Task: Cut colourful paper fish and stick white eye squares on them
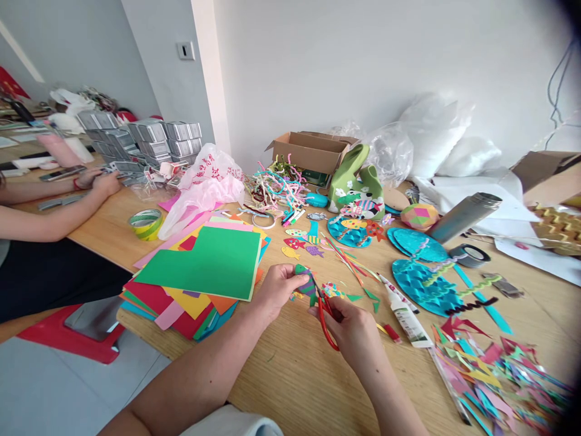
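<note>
Between the fingertips of my left hand point(278, 292) is a small green paper fish point(307, 286) with purple stripes. My right hand point(356, 330) grips red-handled scissors point(325, 321), whose blades meet the lower right edge of the fish. Just beyond my hands lie several cut paper fish, among them a red fish point(294, 243), a yellow fish point(291, 252) and a purple fish point(315, 251). Left of my left hand is a stack of coloured paper topped by a green sheet point(209, 263). Small scraps lie beside the scissors.
A glue bottle point(410, 321) and a heap of paper scraps point(494, 369) lie on the right. Blue discs point(422, 284) stand behind them. Farther back are pipe cleaners point(281, 188), a cardboard box point(311, 151) and a green bag point(356, 184). Another person's hands point(102, 180) work at the left.
</note>
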{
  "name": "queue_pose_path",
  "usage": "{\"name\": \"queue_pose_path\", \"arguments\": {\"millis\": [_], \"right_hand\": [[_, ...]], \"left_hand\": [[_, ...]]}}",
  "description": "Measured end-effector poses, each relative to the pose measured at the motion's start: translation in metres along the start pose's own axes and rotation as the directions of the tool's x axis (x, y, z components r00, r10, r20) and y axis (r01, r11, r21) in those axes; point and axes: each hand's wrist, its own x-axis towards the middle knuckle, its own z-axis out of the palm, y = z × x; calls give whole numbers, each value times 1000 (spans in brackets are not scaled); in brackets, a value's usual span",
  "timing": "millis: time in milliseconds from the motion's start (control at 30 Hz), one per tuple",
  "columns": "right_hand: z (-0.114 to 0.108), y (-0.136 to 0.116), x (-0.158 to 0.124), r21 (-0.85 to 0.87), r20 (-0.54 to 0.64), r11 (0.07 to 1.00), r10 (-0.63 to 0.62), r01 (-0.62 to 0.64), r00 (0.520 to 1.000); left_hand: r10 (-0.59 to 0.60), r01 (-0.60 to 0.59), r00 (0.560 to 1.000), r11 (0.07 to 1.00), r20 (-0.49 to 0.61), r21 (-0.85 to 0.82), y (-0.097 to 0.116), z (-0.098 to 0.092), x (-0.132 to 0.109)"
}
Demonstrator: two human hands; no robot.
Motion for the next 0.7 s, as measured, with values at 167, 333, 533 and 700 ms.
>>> {"name": "queue_pose_path", "arguments": {"millis": [167, 333, 533, 700], "right_hand": [[-2, -3, 1, 37, 4, 999, 23, -23, 1000], [-4, -4, 2, 188, 5, 967, 174, -172, 985], [-8, -6, 7, 568, -1, 778, 326, -268, 945], [-6, -9, 8, 706, 92, 644, 329, -295, 940]], "left_hand": [[-8, 8, 1000, 1000, -7, -20, 1, 1, 0], [-19, 18, 1000, 999, -15, -41, 4, 1, -1], [-33, 36, 997, 999, 64, -39, 7, 5, -6], [-85, 92, 982, 995, 171, -33, 3, 7, -9]]}}
